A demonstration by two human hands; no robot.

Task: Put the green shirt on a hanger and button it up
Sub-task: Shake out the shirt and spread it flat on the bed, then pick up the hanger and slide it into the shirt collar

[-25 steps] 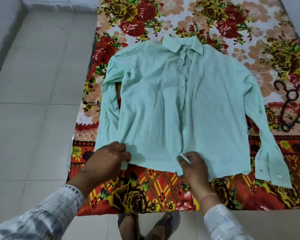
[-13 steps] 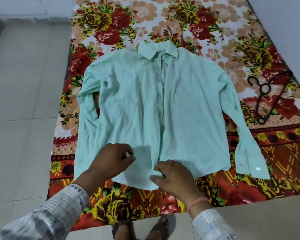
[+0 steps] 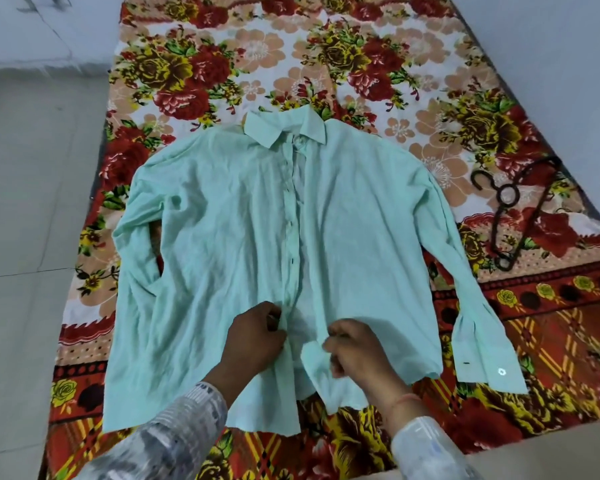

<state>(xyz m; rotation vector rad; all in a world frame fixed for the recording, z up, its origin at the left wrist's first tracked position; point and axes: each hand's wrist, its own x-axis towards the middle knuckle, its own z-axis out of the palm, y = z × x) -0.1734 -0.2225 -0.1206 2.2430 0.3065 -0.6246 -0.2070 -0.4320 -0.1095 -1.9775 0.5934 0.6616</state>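
The pale green shirt [image 3: 222,237] lies flat, front up, on a flowered bedsheet [image 3: 326,64], collar far from me, sleeves spread to both sides. Its front is parted near the hem. My left hand [image 3: 257,337] pinches the left front edge near the bottom. My right hand [image 3: 354,348] grips the right front edge, with a flap of cloth folded over under its fingers. A dark hanger [image 3: 513,209] lies on the sheet to the right of the shirt, apart from it and from both hands.
The sheet covers a low mattress on a tiled floor [image 3: 32,202] that runs along the left. A pale wall [image 3: 568,64] rises at the right. My patterned sleeves enter from the bottom edge.
Both hands moved from the hem up the front opening and closed on its two edges, spreading the lower front apart. The camera came closer and tilted.
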